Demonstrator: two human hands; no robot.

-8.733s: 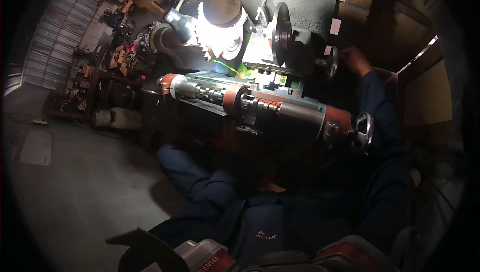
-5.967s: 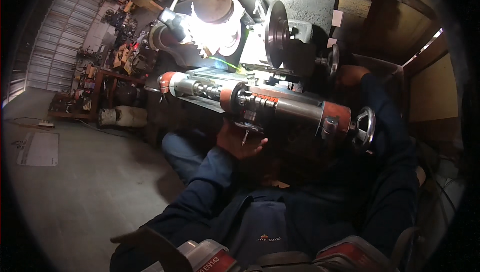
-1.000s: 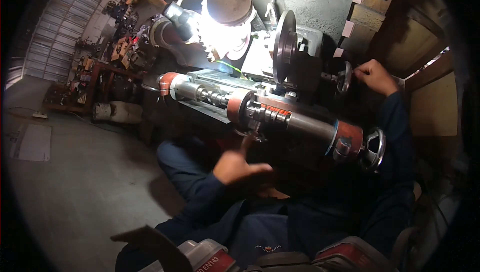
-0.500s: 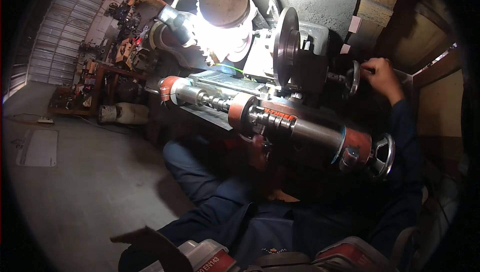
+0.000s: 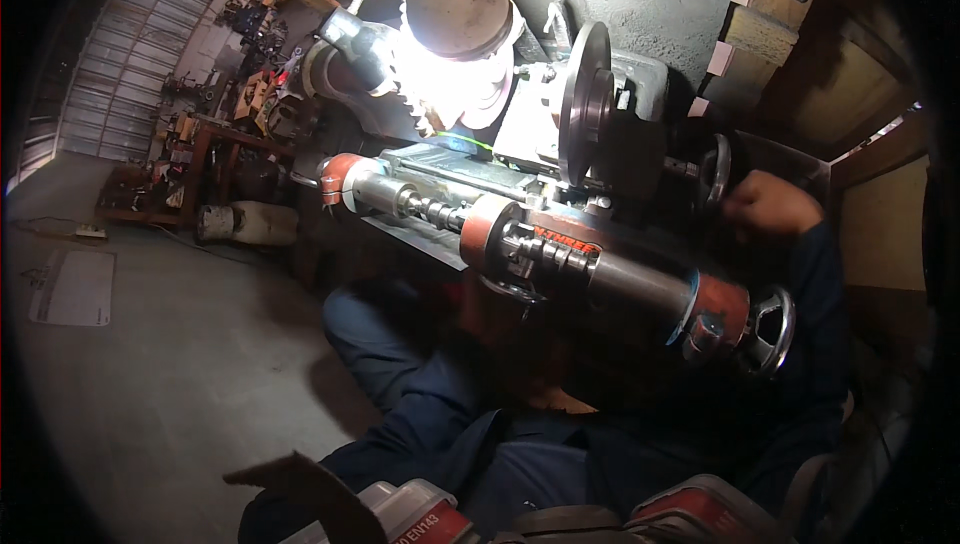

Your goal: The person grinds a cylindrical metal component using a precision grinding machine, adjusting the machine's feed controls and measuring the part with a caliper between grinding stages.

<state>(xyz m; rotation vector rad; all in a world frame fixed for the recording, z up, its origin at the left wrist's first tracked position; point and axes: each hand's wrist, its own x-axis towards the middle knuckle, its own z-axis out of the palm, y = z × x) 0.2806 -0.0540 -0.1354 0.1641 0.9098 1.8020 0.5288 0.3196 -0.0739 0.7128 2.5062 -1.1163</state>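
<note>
My right hand (image 5: 775,202) is closed at the near side of a metal handwheel (image 5: 718,176) behind the grinding disc; its fingers seem wrapped round the wheel's handle, blurred and partly in shadow. My left hand (image 5: 487,319) is a dim, smeared shape below the machine, near a lower chrome handwheel (image 5: 515,290); its fingers do not show. Across the machine lies a camshaft (image 5: 545,250) with shiny lobes, running through an orange-red collar (image 5: 484,231). Beyond it stands a large round grinding disc (image 5: 586,109), upright.
A bright lamp (image 5: 365,54) glares beside a ribbed dusty duct (image 5: 455,4). At the shaft's right end are an orange-red block (image 5: 722,309) and another chrome handwheel (image 5: 770,332). A cluttered workbench (image 5: 205,169) and a pale cylinder (image 5: 262,224) stand left. A wooden frame (image 5: 880,194) borders the right.
My right hand has moved down and nearer around the handwheel. My left hand has drawn left and down from the lower handwheel into shadow. The whole view has shifted slightly.
</note>
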